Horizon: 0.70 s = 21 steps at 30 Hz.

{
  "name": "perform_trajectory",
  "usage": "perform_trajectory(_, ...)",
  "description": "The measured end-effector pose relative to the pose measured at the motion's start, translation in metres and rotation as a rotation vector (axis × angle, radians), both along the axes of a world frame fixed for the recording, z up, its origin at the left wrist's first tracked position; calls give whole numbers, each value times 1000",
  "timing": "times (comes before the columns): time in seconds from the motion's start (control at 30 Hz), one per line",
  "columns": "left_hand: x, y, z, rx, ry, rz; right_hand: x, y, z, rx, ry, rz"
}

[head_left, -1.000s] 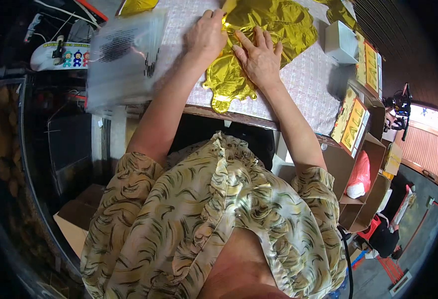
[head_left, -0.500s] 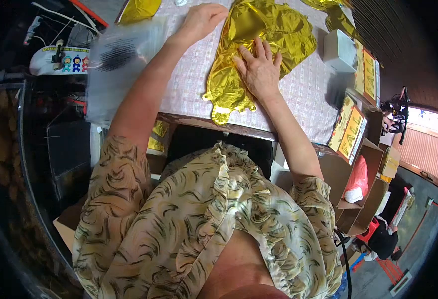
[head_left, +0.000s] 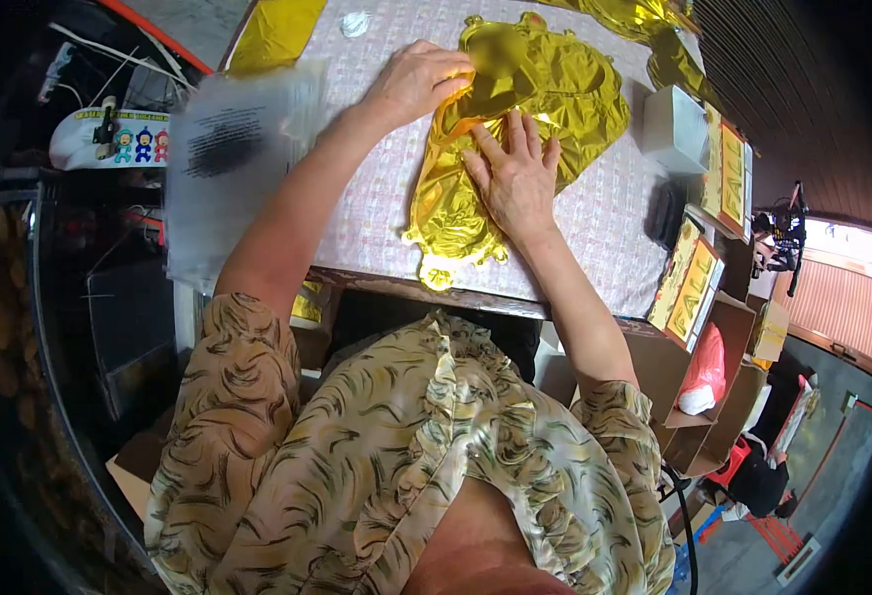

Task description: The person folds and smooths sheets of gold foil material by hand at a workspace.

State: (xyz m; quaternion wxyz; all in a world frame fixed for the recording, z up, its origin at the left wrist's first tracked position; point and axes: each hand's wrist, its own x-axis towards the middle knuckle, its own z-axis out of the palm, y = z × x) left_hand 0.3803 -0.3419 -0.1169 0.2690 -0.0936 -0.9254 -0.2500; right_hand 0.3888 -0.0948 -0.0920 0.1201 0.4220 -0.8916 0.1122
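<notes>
A flat, crinkled gold foil balloon (head_left: 580, 94) with small tabs along its rim lies on the table in front of me. My left hand (head_left: 418, 84) is closed at its upper left edge, thumb and fingers pinching the foil there. Lower down, my right hand (head_left: 520, 183) rests palm down on the foil with its fingers spread. Creases run through the foil between the two hands. The exact bit of edge under my left fingertips is partly hidden.
A patterned cloth covers the table (head_left: 367, 223). Clear plastic sheets (head_left: 228, 188) hang over its left side. More gold foil (head_left: 275, 35) lies at the far left. On the right are a white box (head_left: 676, 129), boxes marked FALL (head_left: 696, 278) and a dark object (head_left: 667, 213).
The view has tilted upward, so everything sits lower in it. My left hand has shifted slightly right onto the foil's edge. My right hand stays flat on the foil.
</notes>
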Motion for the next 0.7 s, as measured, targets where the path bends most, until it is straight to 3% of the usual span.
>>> perform_trajectory(0.17, 1, 1, -6, -107, -2, 47, -1, 0, -3, -4, 17, 6)
perform_trajectory(0.7, -10, -8, 4, -74, -137, 70, -2, 1, -5, 51, 5, -5)
